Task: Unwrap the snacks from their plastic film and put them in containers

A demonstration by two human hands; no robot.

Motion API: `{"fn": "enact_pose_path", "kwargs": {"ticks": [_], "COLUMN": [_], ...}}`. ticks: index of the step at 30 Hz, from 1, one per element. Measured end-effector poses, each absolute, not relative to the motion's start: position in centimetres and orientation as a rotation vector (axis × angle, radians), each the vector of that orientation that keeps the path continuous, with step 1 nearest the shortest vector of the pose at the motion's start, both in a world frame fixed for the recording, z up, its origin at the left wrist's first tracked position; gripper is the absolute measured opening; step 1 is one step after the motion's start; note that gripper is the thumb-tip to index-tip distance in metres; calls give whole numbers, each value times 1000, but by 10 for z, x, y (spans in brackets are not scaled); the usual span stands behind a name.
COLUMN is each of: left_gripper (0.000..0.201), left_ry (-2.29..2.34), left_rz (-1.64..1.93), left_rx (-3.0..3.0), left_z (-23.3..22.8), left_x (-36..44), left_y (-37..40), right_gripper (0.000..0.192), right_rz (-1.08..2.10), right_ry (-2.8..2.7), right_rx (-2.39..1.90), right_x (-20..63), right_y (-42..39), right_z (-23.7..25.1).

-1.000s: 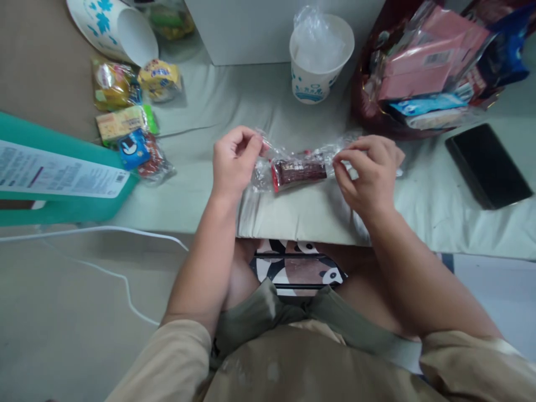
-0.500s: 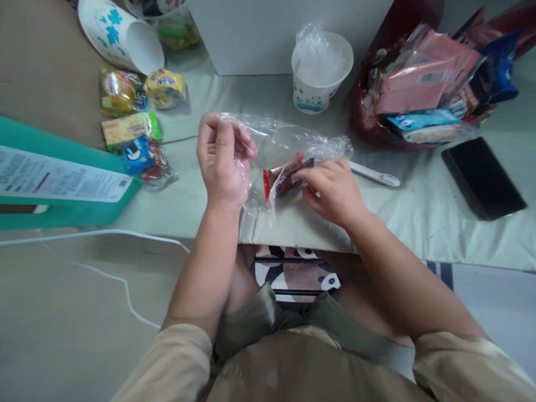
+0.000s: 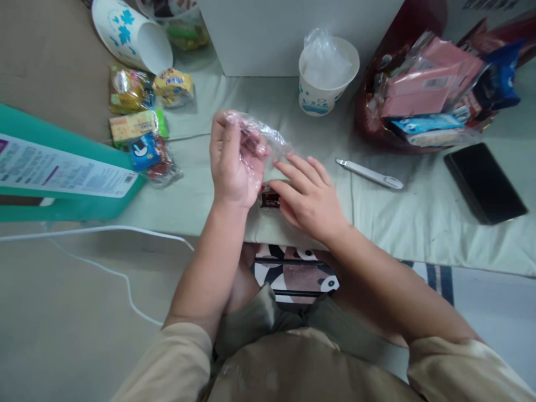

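Note:
My left hand (image 3: 234, 162) is closed on a crumpled clear plastic bag (image 3: 268, 133), which trails out past its fingers. My right hand (image 3: 307, 195) lies flat with fingers spread over a small dark red snack bar (image 3: 270, 198) on the pale green sheet; only the bar's left end shows between my two hands. The right hand's fingertips reach towards the bag and the left palm. Whether the bar is inside the bag cannot be told.
A white pen-like tool (image 3: 371, 174) lies right of my hands. Behind stand a paper cup with plastic in it (image 3: 329, 70), a red bag of snack packs (image 3: 427, 84) and a black phone (image 3: 483, 181). Loose snacks (image 3: 140, 120) and a teal box (image 3: 62, 173) lie left.
The bag was stretched between both hands with the bar inside. The left hand gathered the plastic up, and the right hand let go of its end and pressed flat over the bar.

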State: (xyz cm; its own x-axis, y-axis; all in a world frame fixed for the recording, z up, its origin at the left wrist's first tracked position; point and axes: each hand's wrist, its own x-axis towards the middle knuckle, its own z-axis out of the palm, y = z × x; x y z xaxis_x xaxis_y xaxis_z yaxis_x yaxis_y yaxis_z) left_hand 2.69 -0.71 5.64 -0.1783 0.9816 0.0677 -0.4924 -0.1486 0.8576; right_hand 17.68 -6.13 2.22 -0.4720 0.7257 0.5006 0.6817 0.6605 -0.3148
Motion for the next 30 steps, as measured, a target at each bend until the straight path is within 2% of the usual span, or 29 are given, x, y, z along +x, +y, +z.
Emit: {"fn": "enact_pose_path", "kwargs": {"ticks": [3,7,11,14,17,19,23,27,30], "left_gripper": [19,22,19,13,40,51,25,18,17], "left_ry": [834,796,885,1237,1597,1630,1575,1640,1586], "left_rz": [1673,1728,1706,1653,1341,1017,673,817,885], "left_rx": [666,568,620,807,908,1019,1406,1202,925], "left_z": [58,63,64,57,46,40,33,32,35], "left_x": [26,26,25,14,-3,-11,-11,2,8], "left_y": [-3,-1,-3,-2,-2,-3,-7,-4,1], "right_gripper": [20,20,37,47,40,33,30,30,38], "right_rz": [9,-33,11,76,127,154,165,186,240], "right_ry": [-2261,-2281,-2319,-2326,-2352,-2357,-2325,-2320,-2359], "right_rx": [-1330,-1513,-1595,-1669,-1670,-1655,-1656,-1672,-1693], "right_x": [177,179,174,171,173,175,181,182,180], "right_y": [-68,-75,-74,-69,-64,-60,-52,-50,-53], "right_z": [21,19,15,14,15,17,19,24,29]}}
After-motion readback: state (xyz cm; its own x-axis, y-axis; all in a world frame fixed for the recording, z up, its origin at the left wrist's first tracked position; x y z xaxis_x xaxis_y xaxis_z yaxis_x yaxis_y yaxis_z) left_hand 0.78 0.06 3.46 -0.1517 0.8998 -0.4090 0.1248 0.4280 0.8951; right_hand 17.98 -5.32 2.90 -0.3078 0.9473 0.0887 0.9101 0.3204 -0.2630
